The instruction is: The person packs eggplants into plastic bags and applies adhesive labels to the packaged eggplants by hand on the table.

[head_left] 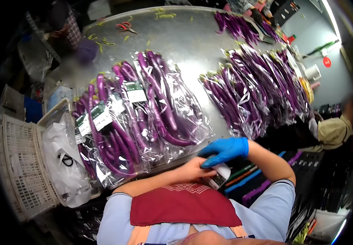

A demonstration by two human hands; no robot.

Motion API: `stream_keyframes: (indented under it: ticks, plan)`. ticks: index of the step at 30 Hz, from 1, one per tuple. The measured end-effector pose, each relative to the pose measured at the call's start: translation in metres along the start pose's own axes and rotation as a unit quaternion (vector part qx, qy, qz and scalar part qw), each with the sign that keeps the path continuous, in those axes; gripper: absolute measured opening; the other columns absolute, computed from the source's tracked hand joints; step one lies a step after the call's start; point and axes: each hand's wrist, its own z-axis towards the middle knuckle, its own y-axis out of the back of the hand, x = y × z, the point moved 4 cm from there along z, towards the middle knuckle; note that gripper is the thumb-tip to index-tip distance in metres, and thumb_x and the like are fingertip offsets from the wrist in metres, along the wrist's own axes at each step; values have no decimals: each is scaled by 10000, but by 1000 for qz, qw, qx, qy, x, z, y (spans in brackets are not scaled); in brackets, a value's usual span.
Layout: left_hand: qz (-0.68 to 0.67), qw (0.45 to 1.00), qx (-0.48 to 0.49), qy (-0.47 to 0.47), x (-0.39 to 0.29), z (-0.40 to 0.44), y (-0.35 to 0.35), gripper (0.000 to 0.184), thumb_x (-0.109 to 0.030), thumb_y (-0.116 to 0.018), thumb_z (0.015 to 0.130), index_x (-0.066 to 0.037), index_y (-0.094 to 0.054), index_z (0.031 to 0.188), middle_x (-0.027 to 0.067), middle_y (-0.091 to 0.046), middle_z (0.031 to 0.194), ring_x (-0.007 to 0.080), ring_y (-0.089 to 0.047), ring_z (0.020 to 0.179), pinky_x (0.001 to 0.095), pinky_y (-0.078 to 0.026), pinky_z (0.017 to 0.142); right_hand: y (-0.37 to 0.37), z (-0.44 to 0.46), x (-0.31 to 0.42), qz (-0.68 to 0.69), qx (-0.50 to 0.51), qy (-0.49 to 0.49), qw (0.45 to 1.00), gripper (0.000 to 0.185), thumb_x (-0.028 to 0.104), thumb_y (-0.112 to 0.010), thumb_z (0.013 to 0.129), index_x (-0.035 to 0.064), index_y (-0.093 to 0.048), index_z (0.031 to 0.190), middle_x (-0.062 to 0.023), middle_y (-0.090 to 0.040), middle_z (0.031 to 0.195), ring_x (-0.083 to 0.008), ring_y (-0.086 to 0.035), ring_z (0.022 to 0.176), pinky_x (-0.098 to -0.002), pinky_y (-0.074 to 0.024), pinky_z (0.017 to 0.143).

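My left hand (pixel 190 170), bare, is closed near the table's front edge, close against my chest. My right hand (pixel 226 151), in a blue glove, reaches over it from the right, fingers bent. Between and below them shows a roll of labels (pixel 222 173), white with dark print; the fingers partly hide it, and my left hand appears to grip it. Bagged purple eggplants (pixel 160 98) lie just beyond my hands on the left, some bags carrying green and white labels (pixel 135 93). More bagged eggplants (pixel 254 90) lie in a pile to the right.
The metal table (pixel 180 36) bears red-handled scissors (pixel 125 27) and green trimmings. Loose eggplants (pixel 237 26) lie at the back right. White baskets (pixel 19 159), one holding plastic bags (pixel 64 163), stand at the left. Co-workers (pixel 333 132) are at the right and back.
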Motion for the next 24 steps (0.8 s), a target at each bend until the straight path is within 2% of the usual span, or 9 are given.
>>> stream_keyframes:
  ticks: [1, 4, 7, 8, 10, 11, 12, 16, 24]
  plan:
    - [-68, 997, 5, 27, -7, 0, -1, 189, -174, -581, 811, -24, -584, 925, -9, -583, 769, 48, -523, 657, 191, -414, 568, -3, -12, -20, 15, 47, -118, 992, 368, 300, -597, 788, -10, -573, 986, -104, -597, 891, -129, -524, 858, -280, -414, 775]
    - [-140, 980, 28, 139, 11, 8, 3, 191, -98, -570, 802, 7, -570, 961, 72, -610, 900, 114, -578, 805, 246, -456, 728, 12, -43, -53, 206, -49, -114, 971, 212, 202, -620, 779, 8, -613, 863, -18, -595, 731, -74, -513, 668, -239, -434, 616]
    - [-165, 976, 20, 138, 20, 14, -5, 202, -108, -577, 798, 19, -572, 955, 66, -611, 856, 103, -568, 737, 225, -445, 660, 29, -63, -69, 144, -108, -141, 974, 164, 171, -623, 767, 8, -624, 791, -5, -563, 683, -60, -483, 659, -226, -396, 609]
    - [-165, 976, 8, 139, 26, 15, -6, 199, -115, -581, 797, 16, -577, 947, 50, -609, 824, 84, -550, 681, 204, -426, 599, 31, -67, -76, 103, -86, -194, 972, 232, 215, -624, 765, 2, -606, 854, -41, -574, 773, -105, -513, 738, -261, -412, 666]
    - [-157, 977, -16, 145, 32, 16, -7, 197, -119, -585, 797, 15, -580, 941, 41, -609, 804, 75, -542, 645, 193, -420, 560, 28, -69, -85, -44, -221, -63, 972, 329, 276, -619, 764, 0, -572, 937, -107, -563, 911, -202, -536, 842, -317, -417, 736]
    - [-147, 977, -27, 150, 33, 16, -5, 198, -116, -584, 798, 18, -579, 943, 48, -610, 816, 85, -551, 665, 204, -434, 583, 28, -63, -97, -177, -240, -86, 951, 399, 313, -620, 751, 9, -539, 996, -162, -515, 1022, -292, -505, 936, -354, -402, 795]
    - [-138, 978, -39, 154, 34, 15, -3, 199, -113, -583, 799, 21, -577, 946, 54, -611, 828, 95, -560, 684, 214, -447, 606, 27, -64, -87, -215, -293, -73, 929, 343, 292, -614, 754, 2, -562, 930, -164, -544, 931, -305, -525, 875, -344, -419, 756]
    - [-179, 972, -115, 95, 39, 19, 3, 174, -81, -562, 811, 26, -580, 947, 53, -605, 846, 97, -560, 716, 226, -449, 653, -5, -50, -56, -97, -222, -54, 969, 249, 299, -562, 758, 71, -605, 849, -168, -569, 730, -336, -561, 699, -379, -447, 645]
    - [-63, 984, -158, 61, 36, 21, 8, 157, -79, -552, 811, 51, -598, 886, 24, -601, 779, 62, -528, 689, 206, -423, 615, -31, -30, -63, -145, -196, -94, 965, 175, 207, -564, 725, 55, -601, 804, -152, -568, 734, -329, -552, 677, -384, -443, 601]
